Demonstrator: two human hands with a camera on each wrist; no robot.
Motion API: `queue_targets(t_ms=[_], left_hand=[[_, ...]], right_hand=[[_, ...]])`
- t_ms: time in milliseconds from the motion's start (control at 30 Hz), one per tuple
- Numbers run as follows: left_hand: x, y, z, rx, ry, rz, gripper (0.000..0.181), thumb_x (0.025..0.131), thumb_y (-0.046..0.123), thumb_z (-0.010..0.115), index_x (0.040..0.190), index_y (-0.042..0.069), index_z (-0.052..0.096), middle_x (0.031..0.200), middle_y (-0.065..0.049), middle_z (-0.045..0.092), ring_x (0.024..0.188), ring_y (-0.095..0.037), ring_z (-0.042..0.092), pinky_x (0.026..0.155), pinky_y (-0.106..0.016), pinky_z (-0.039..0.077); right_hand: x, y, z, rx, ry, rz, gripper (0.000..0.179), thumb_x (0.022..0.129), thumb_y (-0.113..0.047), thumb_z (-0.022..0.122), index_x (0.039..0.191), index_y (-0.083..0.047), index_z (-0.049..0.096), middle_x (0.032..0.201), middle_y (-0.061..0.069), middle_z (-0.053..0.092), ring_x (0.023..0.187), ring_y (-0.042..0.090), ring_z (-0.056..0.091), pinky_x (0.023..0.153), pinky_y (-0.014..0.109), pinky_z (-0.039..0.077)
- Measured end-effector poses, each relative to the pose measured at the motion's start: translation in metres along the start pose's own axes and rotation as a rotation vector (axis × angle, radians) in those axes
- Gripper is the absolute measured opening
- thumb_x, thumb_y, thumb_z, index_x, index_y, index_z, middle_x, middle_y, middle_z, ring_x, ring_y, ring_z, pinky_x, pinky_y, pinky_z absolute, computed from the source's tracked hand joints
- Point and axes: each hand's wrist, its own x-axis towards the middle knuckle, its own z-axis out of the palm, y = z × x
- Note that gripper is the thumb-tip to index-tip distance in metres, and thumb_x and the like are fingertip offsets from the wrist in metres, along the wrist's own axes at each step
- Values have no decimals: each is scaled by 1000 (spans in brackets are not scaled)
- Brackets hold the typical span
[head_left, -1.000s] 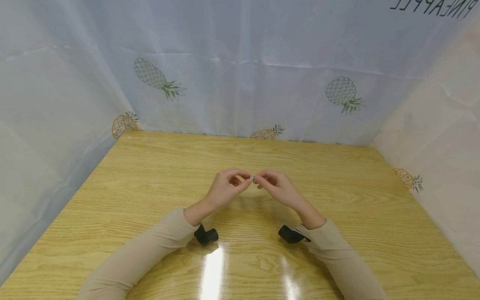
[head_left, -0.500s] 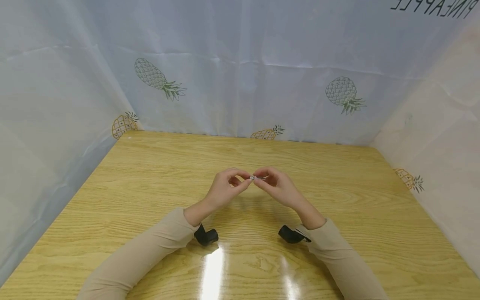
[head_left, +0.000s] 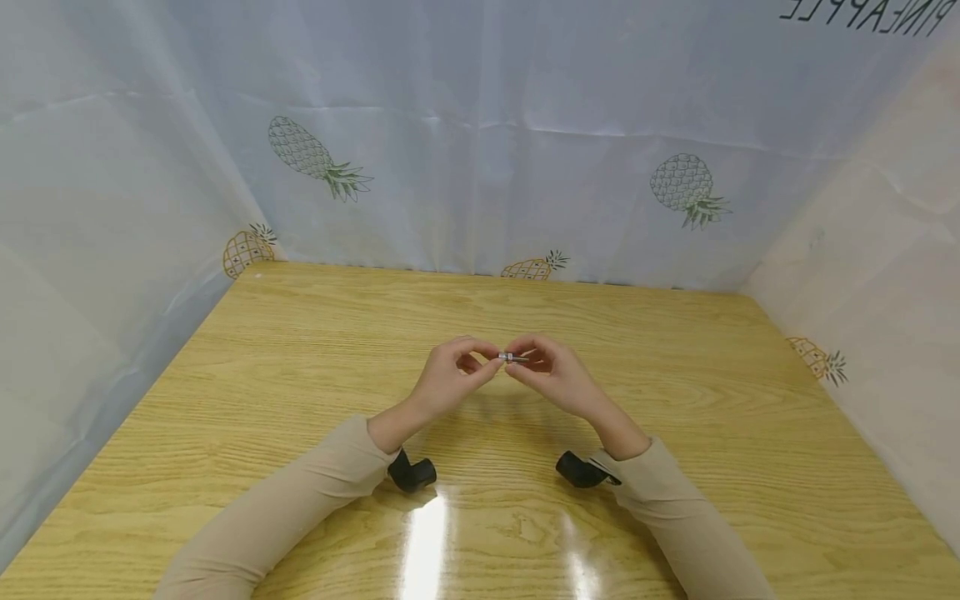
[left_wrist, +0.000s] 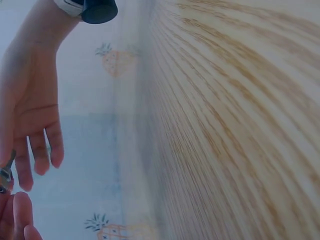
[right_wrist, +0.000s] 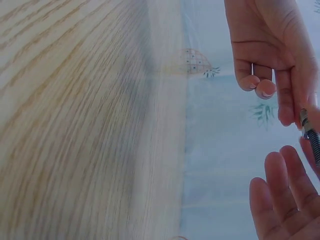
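Note:
A small silver bolt [right_wrist: 315, 150] with a nut [right_wrist: 307, 133] on its threads lies sideways between both hands, above the table. My left hand [head_left: 452, 375] pinches the left end of the bolt between thumb and forefinger. From the other side, my right hand [head_left: 558, 379] has its thumb and forefinger curved round the nut, fingertips right at its edges. The threaded shank points into the right palm and shows between those fingers. In the left wrist view, the right hand's other fingers [left_wrist: 40, 150] are loosely extended; the left fingertips [left_wrist: 22, 210] are below the bolt.
Beneath the hands spreads a wood-grain table [head_left: 360, 317]. Pale curtains [head_left: 480, 167] with pineapple prints stand along its back and sides. Dark camera mounts [head_left: 412, 473] stick out at both wrists. Light glares off the near tabletop.
The right thumb and forefinger have parted, baring the shank that they covered a second ago. The left hand keeps its pinch, and both arms stay in place.

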Motion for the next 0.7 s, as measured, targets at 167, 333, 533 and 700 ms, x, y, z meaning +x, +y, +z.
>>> queue_targets(t_ms=[167, 333, 533, 700], left_hand=[[0, 0, 0, 2, -1, 1, 18, 86, 8, 61, 99, -3, 65, 100, -18, 64, 76, -30, 61, 70, -37, 51], [0, 0, 0, 2, -1, 7, 18, 86, 8, 60, 99, -4, 65, 100, -18, 64, 76, -30, 61, 70, -36, 51], [1, 0, 1, -15, 1, 4, 17, 86, 7, 61, 98, -5, 65, 99, -19, 64, 74, -29, 60, 67, -31, 50], [1, 0, 1, -10, 2, 2, 18, 86, 7, 61, 99, -4, 65, 100, -18, 64, 74, -29, 60, 66, -28, 50]], right_hand=[[-1, 0, 0, -22, -13, 39, 27, 94, -29, 50, 110, -11, 60, 109, 13, 61, 96, 22, 60, 79, 38, 50], [-1, -1, 0, 1, -24, 54, 28, 94, -29, 49, 107, -8, 61, 109, 18, 61, 96, 28, 60, 79, 43, 49], [-2, -2, 1, -7, 8, 14, 24, 90, -22, 57, 109, -7, 58, 108, 11, 61, 101, 25, 61, 84, 35, 50], [-2, -3, 0, 0, 10, 43, 33, 90, -26, 57, 115, -6, 55, 112, 9, 58, 102, 24, 59, 86, 37, 49]])
